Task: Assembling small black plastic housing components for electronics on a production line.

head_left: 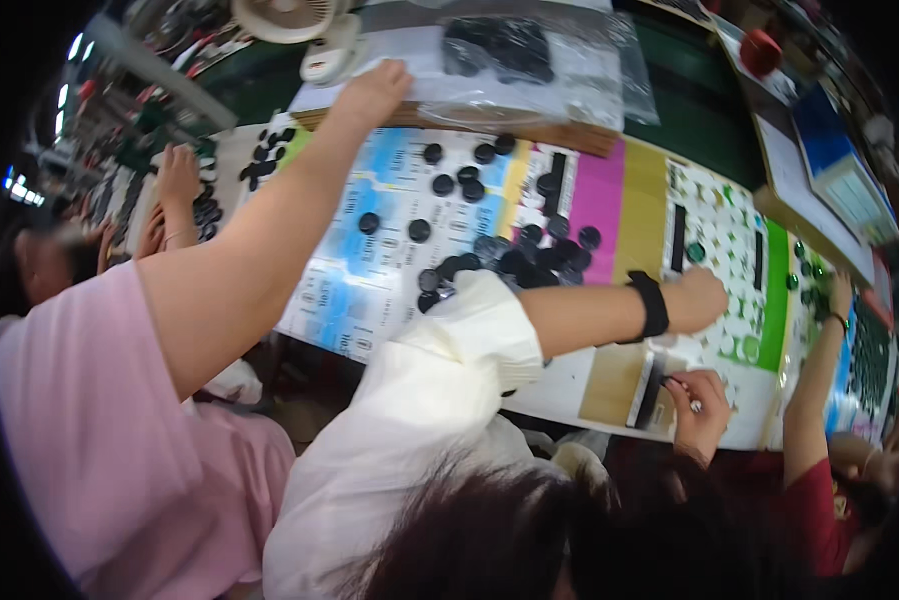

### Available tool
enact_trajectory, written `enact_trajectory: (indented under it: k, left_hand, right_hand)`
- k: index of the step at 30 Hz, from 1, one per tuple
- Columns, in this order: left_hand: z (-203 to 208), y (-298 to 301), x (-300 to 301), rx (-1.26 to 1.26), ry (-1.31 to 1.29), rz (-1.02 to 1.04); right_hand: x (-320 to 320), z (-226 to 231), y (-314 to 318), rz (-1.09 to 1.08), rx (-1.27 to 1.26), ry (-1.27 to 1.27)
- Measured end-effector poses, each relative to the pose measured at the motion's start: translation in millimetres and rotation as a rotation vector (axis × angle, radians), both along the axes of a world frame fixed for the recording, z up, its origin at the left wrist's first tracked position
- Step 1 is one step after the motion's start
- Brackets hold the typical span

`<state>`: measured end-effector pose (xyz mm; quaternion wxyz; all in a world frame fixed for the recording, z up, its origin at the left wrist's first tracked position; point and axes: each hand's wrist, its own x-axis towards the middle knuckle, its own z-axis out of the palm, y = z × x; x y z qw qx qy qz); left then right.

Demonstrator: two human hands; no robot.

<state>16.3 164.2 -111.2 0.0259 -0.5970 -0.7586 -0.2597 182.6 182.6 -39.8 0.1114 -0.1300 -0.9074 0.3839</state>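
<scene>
My left arm, in a white sleeve with a black wrist band [650, 307], crosses toward the right. My left hand [696, 299] is closed with curled fingers over a printed sheet with green shapes [717, 222]; what it holds is hidden. A dark green disc [695, 253] lies just beyond it. Nearer the table's front edge, my right hand [701, 402] pinches something small and dark between thumb and finger. Beside it lies a shiny strip [649, 390], black and clear. Several black discs [529, 258] are heaped behind my left forearm, with others scattered over blue-and-white sheets [357, 285].
On the left, a pink-sleeved person's hand [374, 92] reaches onto a stack of boards [589, 138] bearing a plastic bag of black pieces [497, 50]. A red-sleeved person's hand [839, 295] is at the right. A fan [284, 14] stands at the back. Dark hair [469, 540] covers the lower edge.
</scene>
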Motion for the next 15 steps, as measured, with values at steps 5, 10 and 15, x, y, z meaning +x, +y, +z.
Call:
enact_trajectory:
  k: [5, 10, 15]
  left_hand:
    - [12, -11, -2, -0.089, 0.066, 0.087]
    - [42, -47, -12, 0.042, -0.025, 0.187]
    - [87, -119, -6, 0.228, -0.237, 0.294]
  right_hand:
    - [-10, -13, 14, -0.024, -0.175, 0.050]
    - [-23, 1, 12, -0.128, -0.379, 0.134]
    - [-46, 21, -7, -0.103, -0.452, 0.207]
